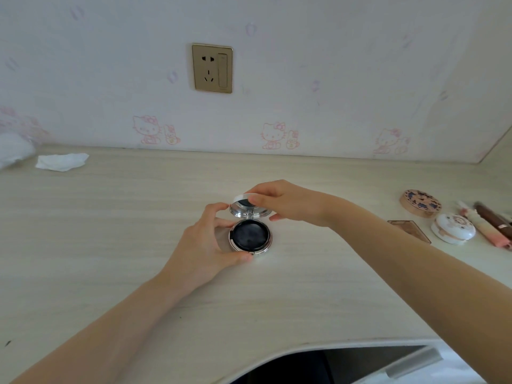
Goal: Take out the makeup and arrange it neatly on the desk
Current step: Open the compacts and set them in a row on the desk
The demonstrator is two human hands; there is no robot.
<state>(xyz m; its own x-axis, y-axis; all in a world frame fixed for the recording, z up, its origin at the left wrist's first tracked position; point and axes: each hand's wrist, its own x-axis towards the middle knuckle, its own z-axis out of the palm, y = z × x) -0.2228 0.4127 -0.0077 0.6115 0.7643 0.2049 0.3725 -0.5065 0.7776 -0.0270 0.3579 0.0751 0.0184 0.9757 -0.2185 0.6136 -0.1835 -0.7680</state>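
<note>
Tissue (62,161) far left of the grip, left hand (206,242) curled round open compact (250,236) base on desk (110,231), right hand (288,202) pinching its raised lid, more makeup (454,228) well right.

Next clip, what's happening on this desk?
A person has a round cushion compact open at the middle of the desk. The left hand grips its base; the right hand holds the raised lid. Other makeup sits at the right edge: a patterned round case, a white compact and some sticks.
</note>
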